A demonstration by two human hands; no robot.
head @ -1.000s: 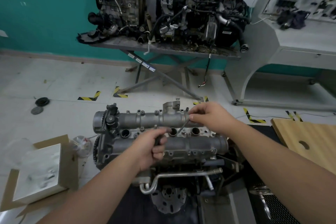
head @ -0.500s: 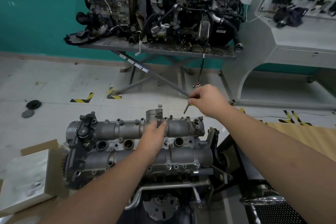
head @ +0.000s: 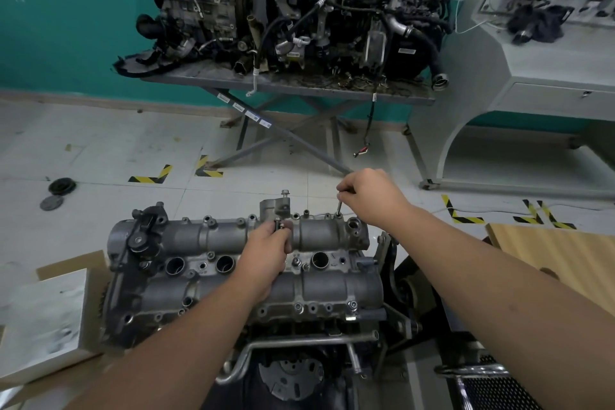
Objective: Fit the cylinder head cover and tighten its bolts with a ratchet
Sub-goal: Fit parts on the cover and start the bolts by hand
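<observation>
The grey cast-aluminium cylinder head cover (head: 239, 273) is sitting in place on top of the engine at near centre, running left to right. The right hand (head: 369, 198) is pinching a slim steel bolt (head: 338, 209) by its upper end and holding it upright, its lower tip meeting a bolt hole on the far right edge of the cover. Half a second ago that bolt was tilted and raised clear of the cover; it is now standing vertical at the hole. The left hand (head: 266, 255) is resting on the middle of the cover with its fingers curled round a small dark bolt-like piece (head: 279, 226) at the far rail; it has shifted slightly right along that rail since the earlier frame. What exactly this piece is cannot be told.

A taller flanged bolt (head: 285, 194) is standing proud on the raised bracket at the far centre of the cover. A second dark, dirty engine (head: 293, 7) is sitting on a grey metal stand (head: 299, 85) far behind. A white-faced cardboard box (head: 43, 316) is lying at near left, and a pale wooden board (head: 565, 250) at right.
</observation>
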